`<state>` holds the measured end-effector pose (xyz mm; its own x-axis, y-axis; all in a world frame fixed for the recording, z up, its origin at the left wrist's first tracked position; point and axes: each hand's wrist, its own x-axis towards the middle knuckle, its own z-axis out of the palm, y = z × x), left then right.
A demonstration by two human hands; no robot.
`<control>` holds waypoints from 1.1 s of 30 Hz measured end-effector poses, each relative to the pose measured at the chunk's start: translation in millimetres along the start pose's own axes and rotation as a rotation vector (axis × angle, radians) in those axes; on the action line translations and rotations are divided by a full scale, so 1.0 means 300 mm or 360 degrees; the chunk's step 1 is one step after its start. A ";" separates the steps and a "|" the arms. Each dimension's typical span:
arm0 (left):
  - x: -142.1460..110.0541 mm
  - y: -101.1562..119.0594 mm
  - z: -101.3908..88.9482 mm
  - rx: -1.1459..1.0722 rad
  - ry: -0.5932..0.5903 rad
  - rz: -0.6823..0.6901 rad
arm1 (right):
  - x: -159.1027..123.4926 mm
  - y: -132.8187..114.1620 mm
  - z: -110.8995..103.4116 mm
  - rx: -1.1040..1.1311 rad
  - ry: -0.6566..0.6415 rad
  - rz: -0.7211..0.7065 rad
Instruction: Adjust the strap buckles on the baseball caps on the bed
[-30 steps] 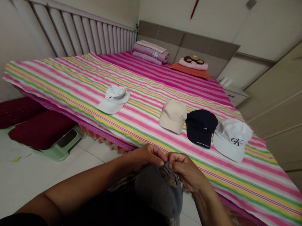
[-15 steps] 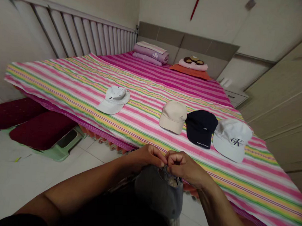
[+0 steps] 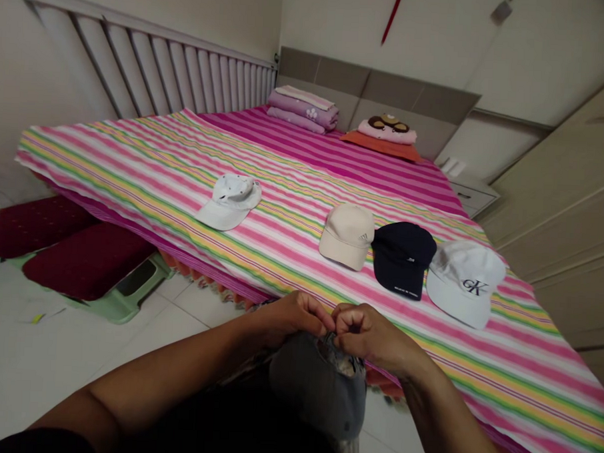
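Close to my body, a grey-blue cap (image 3: 319, 387) hangs from both hands, its brim side low and its back edge up. My left hand (image 3: 300, 318) pinches that back edge with thumb and forefinger. Right beside it, my right hand (image 3: 360, 328) is closed on the same edge, fingers curled in. The strap part between the fingertips is mostly hidden. On the bed past my hands lie a beige cap (image 3: 348, 234), a navy cap (image 3: 403, 257) and a white cap with CK letters (image 3: 467, 277), side by side. Farther left a white cap (image 3: 232, 200) lies tilted.
A striped sheet (image 3: 149, 160) covers the bed's near part. Folded purple bedding (image 3: 304, 110) and a pink towel-like bundle (image 3: 386, 130) sit by the headboard (image 3: 333, 74). Green stools with dark red tops (image 3: 88, 257) stand on the floor at left; a wardrobe (image 3: 557, 231) is at right.
Both hands keep their pinch on the cap's back edge, with hardly any finger motion. The view has shifted very slightly; the caps on the bed stay put.
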<state>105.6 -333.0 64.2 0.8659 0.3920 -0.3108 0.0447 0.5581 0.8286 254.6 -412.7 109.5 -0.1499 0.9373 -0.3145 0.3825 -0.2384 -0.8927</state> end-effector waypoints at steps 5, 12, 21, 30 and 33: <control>0.002 -0.003 0.000 -0.0057 0.0014 -0.0026 | -0.002 -0.005 0.005 0.0026 0.0037 0.0005; 0.007 -0.011 -0.004 -0.0147 -0.0014 -0.0027 | 0.004 0.004 0.005 0.0002 0.0007 -0.0014; 0.012 -0.016 -0.003 -0.0193 -0.0052 -0.0027 | 0.009 0.001 -0.027 -0.0201 -0.0175 -0.0121; 0.024 -0.035 -0.022 -0.0281 -0.0110 0.0015 | 0.007 0.015 -0.028 -0.0019 -0.0225 -0.0116; 0.025 -0.044 -0.029 -0.0313 -0.0117 0.0012 | -0.006 0.018 -0.014 0.0072 -0.0126 -0.0079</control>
<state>107.2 -331.2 47.0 0.9001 0.3465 -0.2642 -0.0538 0.6901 0.7217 260.9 -414.7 106.6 -0.2396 0.9258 -0.2925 0.3313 -0.2052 -0.9210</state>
